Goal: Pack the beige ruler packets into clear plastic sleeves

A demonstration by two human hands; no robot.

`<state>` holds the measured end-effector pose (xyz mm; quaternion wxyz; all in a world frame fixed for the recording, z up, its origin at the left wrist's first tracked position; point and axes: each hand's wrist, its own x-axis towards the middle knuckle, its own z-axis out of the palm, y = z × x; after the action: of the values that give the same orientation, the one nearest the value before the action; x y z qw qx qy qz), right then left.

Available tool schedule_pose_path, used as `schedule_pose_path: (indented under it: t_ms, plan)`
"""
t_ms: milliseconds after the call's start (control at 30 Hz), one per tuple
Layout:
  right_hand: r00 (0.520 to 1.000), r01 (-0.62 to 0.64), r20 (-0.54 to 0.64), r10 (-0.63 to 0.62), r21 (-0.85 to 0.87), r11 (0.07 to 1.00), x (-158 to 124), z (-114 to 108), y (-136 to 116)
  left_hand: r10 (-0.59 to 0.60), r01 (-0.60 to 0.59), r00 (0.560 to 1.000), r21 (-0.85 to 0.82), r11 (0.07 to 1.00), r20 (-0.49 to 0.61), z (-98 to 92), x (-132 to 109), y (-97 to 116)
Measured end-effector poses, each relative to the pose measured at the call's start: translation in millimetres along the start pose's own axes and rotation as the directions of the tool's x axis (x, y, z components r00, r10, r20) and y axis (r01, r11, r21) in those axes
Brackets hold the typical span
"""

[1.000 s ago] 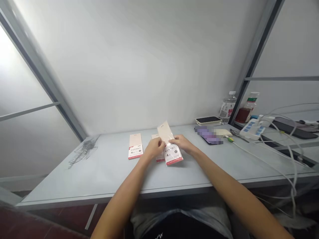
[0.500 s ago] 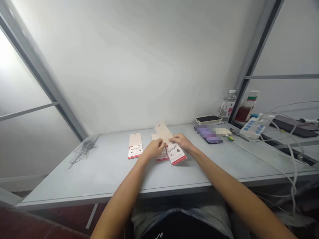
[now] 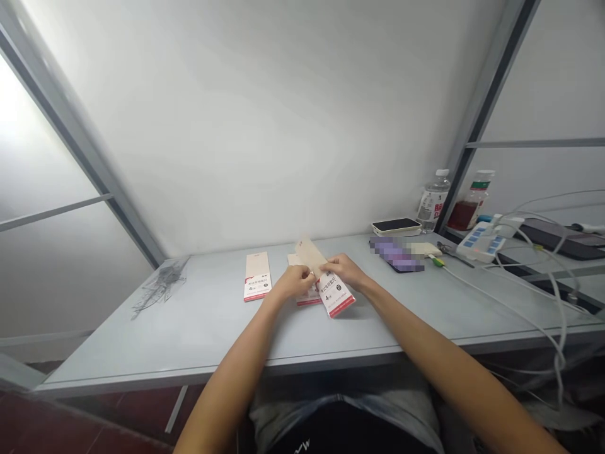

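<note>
My left hand point(image 3: 293, 282) and my right hand point(image 3: 343, 270) meet above the grey-white table top point(image 3: 198, 328), both holding a paper packet point(image 3: 334, 295). It is white with a red lower edge and printed dark text, and its cream upper part point(image 3: 311, 256) stands tilted up between my fingers. Partly under my left hand lies a second packet point(image 3: 308, 297), mostly hidden. A third packet point(image 3: 258, 276), cream with a red-and-white lower part, lies flat to the left of my hands.
Toward the back right stand a water bottle point(image 3: 433, 202), a bottle with red liquid point(image 3: 466, 207), and a cream-edged phone point(image 3: 396, 226). A pixelated object point(image 3: 396, 255) lies in front of them. Further right are a power strip point(image 3: 479, 243) and white cables point(image 3: 520, 309). A dark wiry scrap point(image 3: 161, 284) lies at the left.
The held packet has turned in my fingers, its red lower end swinging right and its cream upper end leaning further left and lower. My hands have barely moved.
</note>
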<state>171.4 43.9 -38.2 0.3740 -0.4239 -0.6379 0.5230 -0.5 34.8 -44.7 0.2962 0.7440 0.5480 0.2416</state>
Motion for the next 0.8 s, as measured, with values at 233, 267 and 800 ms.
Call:
schedule_pose_path:
  t_ms: [233,267,800]
  plan:
    - [1.0,-0.003,0.003,0.003,-0.008,1.0,3.3,-1.5,4.9,0.121,-0.117,0.99,-0.048,0.992,0.075,0.3,1.8,-5.7]
    - [1.0,-0.006,0.003,0.006,-0.009,1.0,3.7,-1.3,5.3,0.122,-0.119,0.99,-0.05,0.992,0.072,0.8,2.1,-6.3]
    - [0.997,0.002,-0.071,0.007,0.119,0.993,0.4,1.8,-2.8,0.014,-0.02,0.981,-0.03,0.999,-0.194,10.9,9.3,-10.2]
